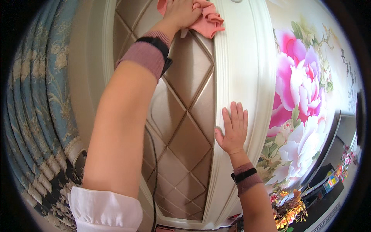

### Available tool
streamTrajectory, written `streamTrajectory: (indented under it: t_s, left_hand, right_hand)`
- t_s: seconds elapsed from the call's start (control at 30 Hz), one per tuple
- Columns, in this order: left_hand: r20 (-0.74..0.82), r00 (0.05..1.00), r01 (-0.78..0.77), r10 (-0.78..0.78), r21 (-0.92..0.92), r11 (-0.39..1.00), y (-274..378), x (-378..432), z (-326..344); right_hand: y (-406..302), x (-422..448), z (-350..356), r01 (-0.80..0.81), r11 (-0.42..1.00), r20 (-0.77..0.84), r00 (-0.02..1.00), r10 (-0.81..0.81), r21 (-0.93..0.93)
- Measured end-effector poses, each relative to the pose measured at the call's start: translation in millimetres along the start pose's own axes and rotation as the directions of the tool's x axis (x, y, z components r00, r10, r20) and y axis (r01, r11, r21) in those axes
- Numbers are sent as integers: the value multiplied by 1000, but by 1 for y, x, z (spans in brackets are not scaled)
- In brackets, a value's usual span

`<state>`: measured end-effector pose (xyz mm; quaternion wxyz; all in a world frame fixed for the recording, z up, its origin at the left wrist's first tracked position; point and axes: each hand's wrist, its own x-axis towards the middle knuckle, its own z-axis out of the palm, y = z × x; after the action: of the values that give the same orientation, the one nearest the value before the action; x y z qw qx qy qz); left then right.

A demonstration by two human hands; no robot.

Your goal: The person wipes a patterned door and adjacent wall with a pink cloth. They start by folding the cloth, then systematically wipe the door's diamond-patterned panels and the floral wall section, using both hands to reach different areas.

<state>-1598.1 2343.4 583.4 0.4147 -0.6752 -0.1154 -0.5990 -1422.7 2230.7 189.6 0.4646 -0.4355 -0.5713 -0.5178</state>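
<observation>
My left hand (181, 13) is raised high and grips a crumpled salmon-pink cloth (210, 21) against the upper part of a diamond-patterned, bronze-coloured panel (189, 139). Its fingertips run off the top edge of the view. Lower down, my right hand (234, 129) rests with its fingers extended on the white moulded frame (242, 72) to the right of the panel, holding nothing. Both wrists wear mauve cuffs with black straps. My left forearm covers part of the panel's left side.
Blue patterned curtains (32, 116) hang at the left. A dark cable (156, 174) runs down before the panel. To the right are a peony wall mural (304, 87), artificial flowers (291, 213) and a dark-topped cabinet (323, 203).
</observation>
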Motion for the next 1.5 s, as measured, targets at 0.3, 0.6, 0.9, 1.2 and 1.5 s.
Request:
streamTrajectory:
  t_s: [0.3, 0.6, 0.9, 1.2, 1.5]
  left_hand:
    - [209, 978, 11, -22, 53, 999, 17, -13, 21]
    - [60, 997, -41, 40, 6, 999, 11, -162, -30]
    - [321, 897, 320, -303, 1, 947, 33, -392, -106]
    - [349, 752, 510, -559, 228, 829, 65, -529, -131]
    - [-138, 937, 320, -320, -22, 947, 26, -325, -84]
  right_hand:
    - [3, 1, -2, -4, 1000, -19, 1000, 3, -16]
    - [2, 1, 0, 23, 999, -4, 1000, -24, -34]
    - [0, 3, 0, 35, 998, -20, 999, -36, -46]
    - [-2, 4, 2, 48, 999, -35, 998, -48, -21]
    - [-1, 2, 1, 33, 999, -33, 999, -34, -27]
